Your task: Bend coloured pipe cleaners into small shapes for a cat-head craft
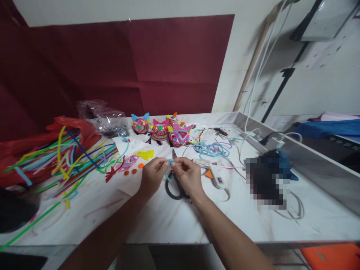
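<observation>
My left hand (153,175) and my right hand (188,174) meet above the white table (174,221), both pinching a short light-blue strip (170,163) that curls between their fingertips. Right under them lie black-handled scissors (174,183), blades pointing away from me. Several colourful cat-face figures (161,129) stand in a row behind the hands.
A pile of coloured strips (60,157) on a red bag covers the left of the table. A clear plastic bag (102,118) sits behind it. Loose blue strips (213,149), white cables (253,138), a glue gun (219,180) and a blurred dark object (267,180) lie to the right.
</observation>
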Available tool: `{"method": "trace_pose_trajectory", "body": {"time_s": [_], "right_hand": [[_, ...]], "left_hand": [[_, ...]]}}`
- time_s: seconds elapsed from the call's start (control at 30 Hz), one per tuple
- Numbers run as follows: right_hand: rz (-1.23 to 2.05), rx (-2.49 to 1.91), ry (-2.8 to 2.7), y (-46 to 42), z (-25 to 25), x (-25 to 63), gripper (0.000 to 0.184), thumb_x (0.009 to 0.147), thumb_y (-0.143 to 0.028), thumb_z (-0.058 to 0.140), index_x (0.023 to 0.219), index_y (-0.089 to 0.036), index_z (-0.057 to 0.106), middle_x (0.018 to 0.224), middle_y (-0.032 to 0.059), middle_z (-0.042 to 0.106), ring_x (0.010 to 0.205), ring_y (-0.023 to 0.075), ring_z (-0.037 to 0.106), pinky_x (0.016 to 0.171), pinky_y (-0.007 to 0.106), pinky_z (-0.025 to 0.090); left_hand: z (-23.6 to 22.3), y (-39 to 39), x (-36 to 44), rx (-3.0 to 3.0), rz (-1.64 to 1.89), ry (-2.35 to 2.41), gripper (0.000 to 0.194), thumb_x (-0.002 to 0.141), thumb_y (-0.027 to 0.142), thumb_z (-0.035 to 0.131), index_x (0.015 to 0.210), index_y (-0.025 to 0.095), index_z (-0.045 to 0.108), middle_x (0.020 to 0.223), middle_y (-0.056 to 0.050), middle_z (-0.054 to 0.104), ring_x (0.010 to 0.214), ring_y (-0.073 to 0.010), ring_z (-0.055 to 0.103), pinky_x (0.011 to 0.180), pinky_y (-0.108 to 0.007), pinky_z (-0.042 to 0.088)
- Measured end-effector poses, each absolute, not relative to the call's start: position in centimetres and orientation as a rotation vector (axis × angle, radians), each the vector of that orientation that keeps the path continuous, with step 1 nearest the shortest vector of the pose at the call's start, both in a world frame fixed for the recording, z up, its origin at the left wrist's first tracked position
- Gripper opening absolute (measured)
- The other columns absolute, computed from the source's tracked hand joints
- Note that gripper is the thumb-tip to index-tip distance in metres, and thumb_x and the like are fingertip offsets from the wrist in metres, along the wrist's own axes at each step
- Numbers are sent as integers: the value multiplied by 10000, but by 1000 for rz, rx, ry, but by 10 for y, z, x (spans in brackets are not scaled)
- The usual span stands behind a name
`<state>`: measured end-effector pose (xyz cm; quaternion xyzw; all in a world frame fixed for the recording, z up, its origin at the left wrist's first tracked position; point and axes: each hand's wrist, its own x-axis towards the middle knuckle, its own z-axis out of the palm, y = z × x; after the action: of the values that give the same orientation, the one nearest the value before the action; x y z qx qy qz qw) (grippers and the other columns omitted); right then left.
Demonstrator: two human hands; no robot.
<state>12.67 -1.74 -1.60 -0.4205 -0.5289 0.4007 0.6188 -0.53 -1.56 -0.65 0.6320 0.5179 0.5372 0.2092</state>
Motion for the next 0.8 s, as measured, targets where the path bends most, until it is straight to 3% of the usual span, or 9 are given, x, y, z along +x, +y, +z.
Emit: {"method": "trace_pose_trajectory", "body": {"time_s": [0.1,0.2,0.27,0.43,0.6,0.8], "right_hand": [[740,-961,-1469,-14,-16,133,176,798,-280,633,914,-198,737,664,15,696,567,157,612,563,262,483],[440,-969,-1686,-13,-16,138,154,837,-231,602,835,-203,753,779,65,728,721,193,657,681,291,493],[367,-978,-1725,-13,-15,139,169,845,-209,595,789,-195,754,770,71,712,731,194,652,680,288,486],[471,-1017,-1615,-14,-11,140,148,802,-169,625,714,-186,742,702,33,682,626,147,606,618,254,453],[621,-1066,-1465,-15,-9,138,120,747,-216,664,649,-188,728,629,-1,637,565,130,545,580,262,401],[843,-1029,-1237,-14,-15,132,123,693,-306,710,664,-192,745,607,-11,634,547,132,520,557,268,401]], "left_hand": [[-5,-12,-15,2212,1400,1408,175,849,275,537,762,186,660,727,-20,663,668,-153,608,634,-265,484],[-7,-9,-21,2526,1353,1322,216,912,239,473,799,186,649,765,-36,666,736,-168,626,702,-279,498],[-9,-8,-22,2607,1348,1275,228,935,225,452,812,184,640,775,-39,665,763,-169,633,727,-274,501],[-4,-11,-22,2494,1307,1303,121,893,213,536,836,189,641,764,-10,656,693,-138,612,683,-236,493],[0,-14,-20,2350,1336,1354,156,856,237,527,758,201,642,720,-13,657,675,-148,609,669,-249,480],[-9,-16,-7,1762,1341,1361,160,794,333,553,761,191,620,588,18,591,546,-137,552,528,-241,423]]}}
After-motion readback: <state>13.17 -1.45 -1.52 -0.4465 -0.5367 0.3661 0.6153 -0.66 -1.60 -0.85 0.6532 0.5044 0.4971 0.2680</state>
